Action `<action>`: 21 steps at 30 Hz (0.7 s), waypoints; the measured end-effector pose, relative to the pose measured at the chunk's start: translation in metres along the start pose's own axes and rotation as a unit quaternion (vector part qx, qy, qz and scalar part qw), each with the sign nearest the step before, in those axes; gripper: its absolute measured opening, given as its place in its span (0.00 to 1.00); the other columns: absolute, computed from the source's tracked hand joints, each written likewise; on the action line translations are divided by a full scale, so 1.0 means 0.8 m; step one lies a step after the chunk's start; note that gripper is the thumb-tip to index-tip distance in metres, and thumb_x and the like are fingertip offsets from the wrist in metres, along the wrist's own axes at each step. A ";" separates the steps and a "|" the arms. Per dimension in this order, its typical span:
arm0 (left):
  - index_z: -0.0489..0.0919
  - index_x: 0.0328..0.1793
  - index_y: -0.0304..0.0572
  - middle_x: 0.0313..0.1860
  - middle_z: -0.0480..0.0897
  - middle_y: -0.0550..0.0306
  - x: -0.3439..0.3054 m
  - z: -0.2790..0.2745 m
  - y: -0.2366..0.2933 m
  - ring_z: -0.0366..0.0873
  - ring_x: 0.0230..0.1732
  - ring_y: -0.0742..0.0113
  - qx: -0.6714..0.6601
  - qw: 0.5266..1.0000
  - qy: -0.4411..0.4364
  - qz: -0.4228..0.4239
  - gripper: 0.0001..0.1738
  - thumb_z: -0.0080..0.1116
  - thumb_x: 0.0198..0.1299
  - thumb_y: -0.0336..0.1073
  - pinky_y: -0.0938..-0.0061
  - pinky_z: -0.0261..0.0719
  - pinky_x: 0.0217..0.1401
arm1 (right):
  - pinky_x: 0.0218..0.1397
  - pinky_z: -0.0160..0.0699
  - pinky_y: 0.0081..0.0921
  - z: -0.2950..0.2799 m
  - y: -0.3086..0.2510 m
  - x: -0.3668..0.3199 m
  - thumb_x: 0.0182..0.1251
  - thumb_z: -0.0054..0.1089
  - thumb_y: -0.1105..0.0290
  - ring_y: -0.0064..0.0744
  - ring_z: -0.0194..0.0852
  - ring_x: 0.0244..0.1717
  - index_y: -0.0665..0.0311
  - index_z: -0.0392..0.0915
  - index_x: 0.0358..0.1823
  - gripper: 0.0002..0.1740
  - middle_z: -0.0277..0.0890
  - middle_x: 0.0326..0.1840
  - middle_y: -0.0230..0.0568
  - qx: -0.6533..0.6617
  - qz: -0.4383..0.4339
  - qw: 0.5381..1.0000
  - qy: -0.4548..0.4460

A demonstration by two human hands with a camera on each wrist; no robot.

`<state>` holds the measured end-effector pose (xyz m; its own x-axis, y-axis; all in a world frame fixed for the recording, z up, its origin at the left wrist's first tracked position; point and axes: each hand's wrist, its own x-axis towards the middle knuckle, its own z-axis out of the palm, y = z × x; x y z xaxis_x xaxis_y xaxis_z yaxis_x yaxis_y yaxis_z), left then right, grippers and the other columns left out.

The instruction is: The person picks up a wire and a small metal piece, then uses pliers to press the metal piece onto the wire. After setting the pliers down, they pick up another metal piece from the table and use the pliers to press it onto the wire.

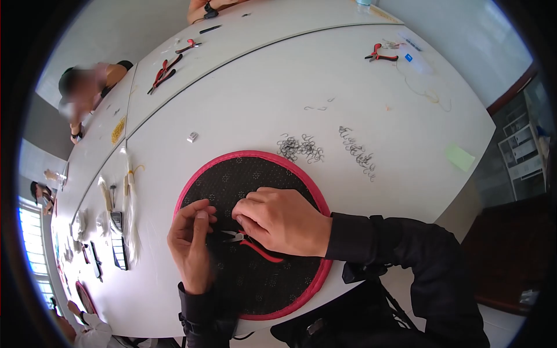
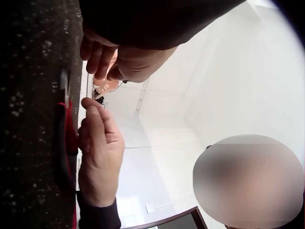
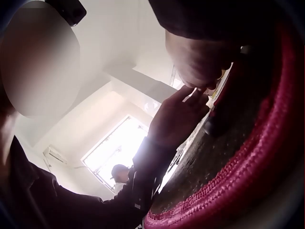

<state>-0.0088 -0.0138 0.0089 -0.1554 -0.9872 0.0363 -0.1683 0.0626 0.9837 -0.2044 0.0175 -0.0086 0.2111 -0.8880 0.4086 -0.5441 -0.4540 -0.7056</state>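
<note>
Over a round dark mat with a pink woven rim, both hands are held close together, fingertips facing. My left hand has its fingers bent, with the thumb near the index finger. Thumb and index finger of my right hand pinch together; the left wrist view shows this right hand from the side, with a fine dark line at its fingertips. Whether the left fingers grip this line I cannot tell. Pliers with red handles lie on the mat below the hands, partly covered by the right hand.
Beyond the mat lie a pile of small metal hooks and a spread row of hooks. Bundles of pale strands and a phone-like dark object lie left. More pliers sit at the far right. Other people sit around the table.
</note>
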 end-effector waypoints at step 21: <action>0.83 0.59 0.47 0.48 0.81 0.49 0.160 0.221 0.039 0.77 0.51 0.58 0.288 0.855 -0.353 0.246 0.19 0.48 0.68 0.24 0.66 0.78 0.53 | 0.43 0.80 0.46 0.004 0.034 -0.011 0.57 0.64 0.61 0.52 0.82 0.39 0.64 0.78 0.34 0.13 0.79 0.32 0.49 0.123 0.037 0.991 0.026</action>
<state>-0.2058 -0.1122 0.0128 -0.8608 -0.4981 0.1050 -0.3335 0.7077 0.6229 -0.2182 0.0125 -0.0328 0.1323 -0.9176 0.3748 -0.3406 -0.3972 -0.8522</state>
